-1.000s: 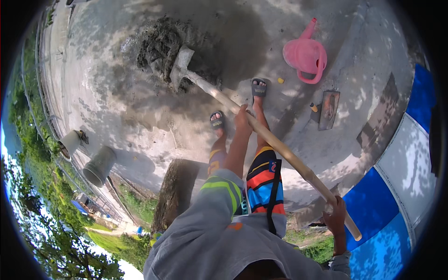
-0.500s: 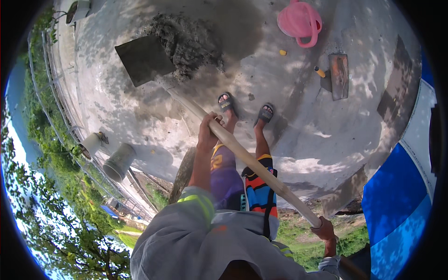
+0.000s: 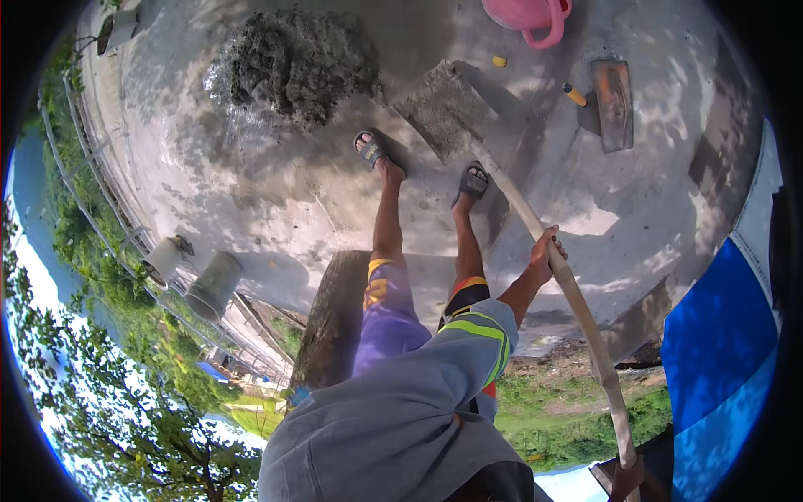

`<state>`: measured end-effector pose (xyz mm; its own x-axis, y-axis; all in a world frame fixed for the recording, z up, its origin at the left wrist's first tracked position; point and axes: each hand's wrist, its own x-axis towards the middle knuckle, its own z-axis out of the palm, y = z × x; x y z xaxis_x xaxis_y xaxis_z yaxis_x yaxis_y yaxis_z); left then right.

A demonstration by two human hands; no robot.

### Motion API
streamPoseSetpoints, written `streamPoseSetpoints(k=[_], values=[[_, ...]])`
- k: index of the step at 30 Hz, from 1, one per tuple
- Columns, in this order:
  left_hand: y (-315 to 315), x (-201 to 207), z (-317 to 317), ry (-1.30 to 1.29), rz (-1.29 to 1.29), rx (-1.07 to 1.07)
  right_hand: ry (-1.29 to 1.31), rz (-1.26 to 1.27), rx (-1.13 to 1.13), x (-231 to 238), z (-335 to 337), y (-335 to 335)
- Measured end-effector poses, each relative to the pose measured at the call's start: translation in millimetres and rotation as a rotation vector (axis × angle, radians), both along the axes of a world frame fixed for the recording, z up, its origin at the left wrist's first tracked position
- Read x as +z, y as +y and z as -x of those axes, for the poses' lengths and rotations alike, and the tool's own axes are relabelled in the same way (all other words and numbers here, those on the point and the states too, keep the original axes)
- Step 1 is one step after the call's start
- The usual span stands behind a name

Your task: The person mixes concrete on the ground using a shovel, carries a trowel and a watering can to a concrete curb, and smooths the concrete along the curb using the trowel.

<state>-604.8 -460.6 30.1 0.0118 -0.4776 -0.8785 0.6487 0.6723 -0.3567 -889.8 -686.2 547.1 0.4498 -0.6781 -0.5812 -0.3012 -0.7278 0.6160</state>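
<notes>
I hold a shovel (image 3: pixel 446 110) by its long wooden handle. My left hand (image 3: pixel 548 253), reaching across my body, is closed around the shaft below the blade. My right hand (image 3: pixel 626 478) is wrapped around the far end of the handle, shaded near the lower edge. The broad square blade is smeared with wet grey mortar and lies low over the concrete, in front of my right foot. To its left sits a heap of wet mortar (image 3: pixel 293 63), apart from the blade.
A pink watering can (image 3: pixel 535 15) stands at the top. A rectangular plastering float (image 3: pixel 615 105) with a yellow handle lies at the right, near a small yellow object (image 3: pixel 499 61). Pots (image 3: pixel 213 287) stand by the left railing; a log (image 3: pixel 335 322) lies beside my left leg. Blue tarp (image 3: pixel 715 335) hangs right.
The shovel has swung from left of the mortar heap to its right, and its blade now shows a mortar-coated face. Both hands have moved right with the handle; my left foot has shifted left.
</notes>
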Motion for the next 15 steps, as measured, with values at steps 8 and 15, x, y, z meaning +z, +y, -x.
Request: streamPoseSetpoints(k=[8,15], values=[[71,-81,-145,-0.109,-0.043,0.181,-0.089,0.032,0.04,-110,-181,43],[199,-110,-229,-0.285,-0.181,0.213,-0.37,-0.081,0.302,-211,-221,99]])
